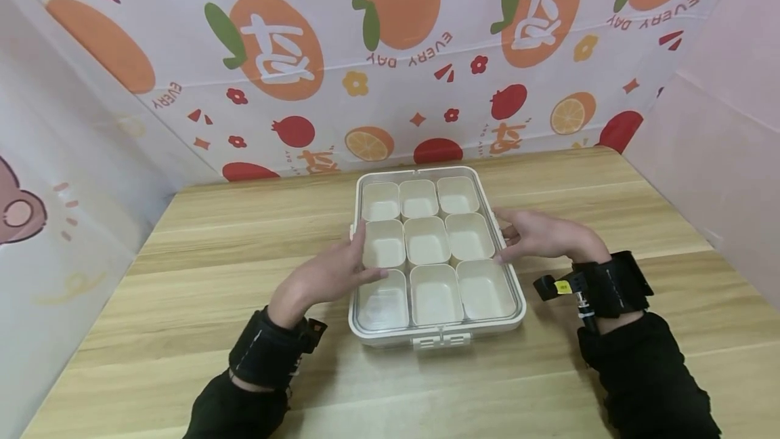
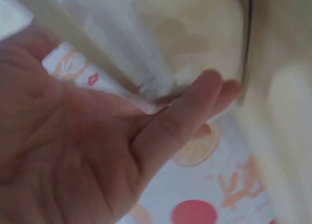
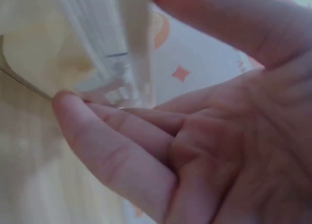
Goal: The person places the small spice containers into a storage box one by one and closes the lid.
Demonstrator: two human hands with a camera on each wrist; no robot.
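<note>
A cream storage box (image 1: 373, 330) with a clear lid and several small inner tubs sits on the wooden table (image 1: 213, 256), all tubs empty. My left hand (image 1: 365, 256) lies against the box's left edge, its straight fingers reaching onto the lid. On the opposite side my right hand (image 1: 504, 236) touches the right edge, thumb and fingers spread along it. The left wrist view is blurred but has the left hand's fingers (image 2: 195, 107) straight beside the lid rim (image 2: 97, 58). In the right wrist view the right hand's fingers (image 3: 112, 136) lie straight beside the box edge (image 3: 134, 48).
A front latch (image 1: 441, 340) is on the box's near side. A fruit-print cloth (image 1: 396, 53) hangs behind the table, and pale panels (image 1: 719, 154) close in both sides. Bare table lies left, right and in front of the box.
</note>
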